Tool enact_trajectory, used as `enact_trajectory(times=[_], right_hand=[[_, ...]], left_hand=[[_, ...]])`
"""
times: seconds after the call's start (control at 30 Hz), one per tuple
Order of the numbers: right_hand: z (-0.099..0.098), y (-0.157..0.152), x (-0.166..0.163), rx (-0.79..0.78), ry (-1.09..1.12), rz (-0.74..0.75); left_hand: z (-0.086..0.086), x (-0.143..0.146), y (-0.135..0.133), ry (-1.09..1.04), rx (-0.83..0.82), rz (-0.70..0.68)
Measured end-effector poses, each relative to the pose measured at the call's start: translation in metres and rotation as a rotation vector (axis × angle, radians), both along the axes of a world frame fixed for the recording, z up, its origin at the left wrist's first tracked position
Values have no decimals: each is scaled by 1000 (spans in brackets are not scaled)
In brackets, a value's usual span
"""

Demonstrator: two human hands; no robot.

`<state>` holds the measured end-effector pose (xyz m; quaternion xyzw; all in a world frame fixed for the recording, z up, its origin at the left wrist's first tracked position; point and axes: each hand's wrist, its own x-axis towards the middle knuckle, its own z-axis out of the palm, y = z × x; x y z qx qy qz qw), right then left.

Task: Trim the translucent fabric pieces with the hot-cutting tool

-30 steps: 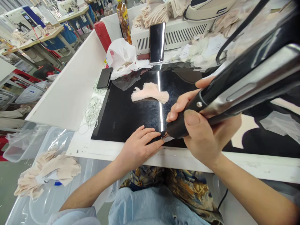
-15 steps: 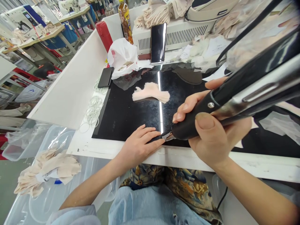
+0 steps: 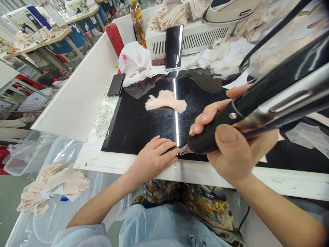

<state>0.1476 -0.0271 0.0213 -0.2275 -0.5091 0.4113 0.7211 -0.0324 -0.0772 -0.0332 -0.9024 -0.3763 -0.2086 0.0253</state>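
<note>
The black-and-silver handheld tool [image 3: 267, 92] slants down over the glossy black surface [image 3: 136, 127] near its front edge, tip just beside the left fingertips. The right hand [image 3: 236, 151] wraps it, fingers curled — the left hand [image 3: 154, 157] lies palm-down, fingers outstretched, slightly spread. Beyond lies pale-pink fabric [image 3: 166, 101].

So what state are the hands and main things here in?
Right hand, closed round a tool
Tool, held slanting, tip down
Left hand, palm down
Cloth stack, lying on black board
Nearer phone, lying down
Other phone, propped upright
Bottle, upright
White bag, crumpled
Pale bands, heaped loose
Cloth bundle, bound round its middle
</note>
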Motion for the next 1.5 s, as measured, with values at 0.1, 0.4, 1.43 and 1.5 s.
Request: enact_trajectory(times=[0.1, 0.4, 1.43, 1.5], right_hand=[[1, 0, -2, 36, -6, -15], [2, -7, -5, -12, -110, -93], [7, 36, 31, 100, -28, -207], [6, 34, 29, 86, -49, -197]], left_hand=[[1, 0, 0, 7, 3, -1], [4, 0, 2, -7, 4, -12], [25, 24, 109, 4, -633, -490], [25, 25, 108, 12, -631, -486]])
